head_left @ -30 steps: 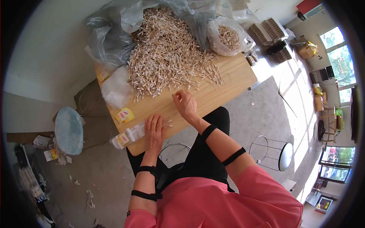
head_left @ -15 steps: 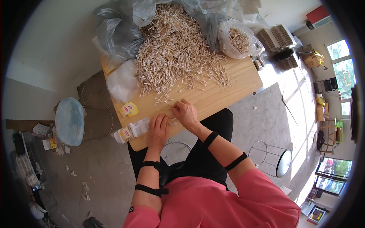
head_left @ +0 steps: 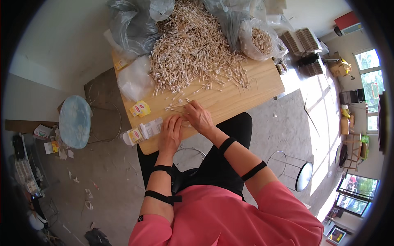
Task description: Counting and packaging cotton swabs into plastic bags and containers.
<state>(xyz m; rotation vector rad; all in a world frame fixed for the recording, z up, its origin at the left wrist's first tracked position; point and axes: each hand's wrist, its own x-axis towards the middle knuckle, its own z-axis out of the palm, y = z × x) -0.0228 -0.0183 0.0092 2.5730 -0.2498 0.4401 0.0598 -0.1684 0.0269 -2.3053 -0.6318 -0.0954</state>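
Note:
My left hand [head_left: 170, 131] is closed near the front edge of the wooden table [head_left: 230, 104]. A few thin swab sticks show between it and my right hand. My right hand [head_left: 198, 117] pinches at a cotton swab [head_left: 177, 110] just beyond, its fingertips partly hiding the stick. Left of my left hand lies a clear plastic pack [head_left: 139, 133] with a yellow label and white swab tips inside. Several loose swabs lie just past my fingers, in front of a large heap of cotton swabs [head_left: 193, 49].
Yellow cards [head_left: 140, 108] and clear plastic bags [head_left: 135, 78] lie at the table's left. Grey plastic [head_left: 133, 30] surrounds the heap, with a bag of swabs [head_left: 262, 41] at its right. A blue-topped stool [head_left: 74, 121] stands left, another stool [head_left: 304, 176] right.
My right hand has come closer to my left, and its fingers are drawn in near the loose swabs. The whole view has shifted slightly, with the table higher in it.

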